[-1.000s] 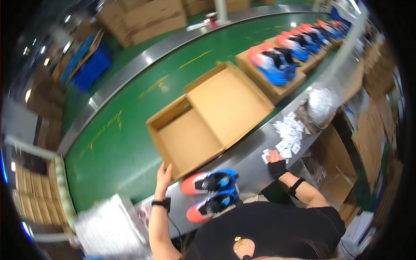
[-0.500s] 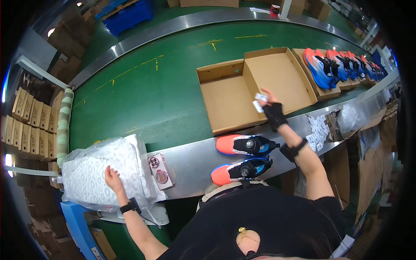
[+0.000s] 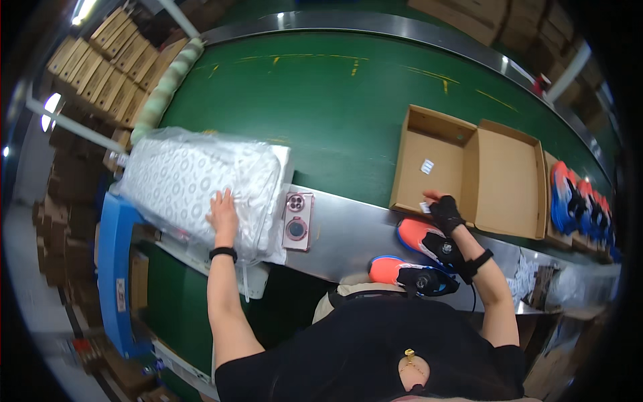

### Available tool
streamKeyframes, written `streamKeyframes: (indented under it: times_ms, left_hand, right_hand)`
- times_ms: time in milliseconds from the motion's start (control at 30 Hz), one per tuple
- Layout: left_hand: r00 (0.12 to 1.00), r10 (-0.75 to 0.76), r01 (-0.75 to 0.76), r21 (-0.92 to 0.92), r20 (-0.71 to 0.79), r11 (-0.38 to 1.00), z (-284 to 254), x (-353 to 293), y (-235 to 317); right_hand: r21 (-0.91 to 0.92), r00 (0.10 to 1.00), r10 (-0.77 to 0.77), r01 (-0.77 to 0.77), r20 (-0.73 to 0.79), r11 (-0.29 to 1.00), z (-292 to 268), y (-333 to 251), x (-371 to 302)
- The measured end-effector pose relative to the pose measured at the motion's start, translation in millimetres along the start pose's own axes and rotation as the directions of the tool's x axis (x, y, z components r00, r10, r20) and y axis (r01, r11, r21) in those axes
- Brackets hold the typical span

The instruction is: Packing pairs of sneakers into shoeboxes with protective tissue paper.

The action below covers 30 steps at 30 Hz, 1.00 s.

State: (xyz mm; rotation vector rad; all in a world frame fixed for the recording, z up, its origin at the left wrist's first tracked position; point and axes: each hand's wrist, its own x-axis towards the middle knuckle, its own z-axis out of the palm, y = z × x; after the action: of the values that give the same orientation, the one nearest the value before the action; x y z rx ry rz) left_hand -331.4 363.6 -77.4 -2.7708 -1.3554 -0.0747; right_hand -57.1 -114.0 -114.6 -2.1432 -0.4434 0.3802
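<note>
My left hand [image 3: 223, 213] lies with spread fingers on a stack of white patterned wrapping paper [image 3: 194, 171] in clear plastic. Over the near edge of an open brown shoebox [image 3: 400, 167], my right hand [image 3: 443, 211], in a black fingerless glove, pinches a small white packet [image 3: 425, 208]. A second white packet [image 3: 427, 166] rests on the box's floor; the lid is folded back to the right. Close to my body lie two orange, black and blue sneakers [image 3: 420, 236], the nearer sneaker [image 3: 392, 269] beside my waist. My right forearm partly covers the farther one.
A phone in a pink case [image 3: 297, 221] lies right of the paper stack. More sneakers [image 3: 569, 197] stand on boxes at the right. Loose white packets [image 3: 524, 275] are piled near a plastic bag [image 3: 579, 285]. Stacked shoeboxes [image 3: 100, 74] and a blue frame [image 3: 120, 281] are at the left.
The view has turned left. One white packet has left my right hand and lies in the shoebox. My right hand has come nearer the box's front edge; my left hand's fingers have spread on the paper.
</note>
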Motion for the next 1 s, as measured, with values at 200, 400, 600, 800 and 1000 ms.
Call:
streamKeyframes:
  times_ms: [200, 400, 600, 800, 1000]
  left_hand:
    - [0.936, -0.045, 0.042, -0.015, -0.348, 0.999, -27, 20, -33]
    - [0.761, -0.104, -0.277, -0.466, -0.641, 0.84, -188, 13, 59]
    - [0.834, 0.299, -0.545, -0.773, -0.463, 0.324, -206, -45, 254]
    - [0.731, 0.574, -0.472, -0.881, -0.369, 0.033, -185, -92, 413]
    - [0.335, 0.776, -0.922, -0.355, -0.535, 0.154, -158, -111, 465]
  right_hand:
    - [0.782, 0.875, 0.0, -0.432, 0.483, 0.449, -65, -66, -24]
    - [0.771, 0.851, -0.058, -0.441, 0.522, 0.459, -100, -50, -42]
    - [0.655, 0.785, -0.251, -0.243, 0.566, 0.715, -96, -109, -55]
    - [0.277, 0.89, -0.431, 0.456, -0.152, 0.846, -77, -113, -20]
    - [0.946, 0.848, 0.476, 0.085, -0.235, 0.314, -168, 10, -1]
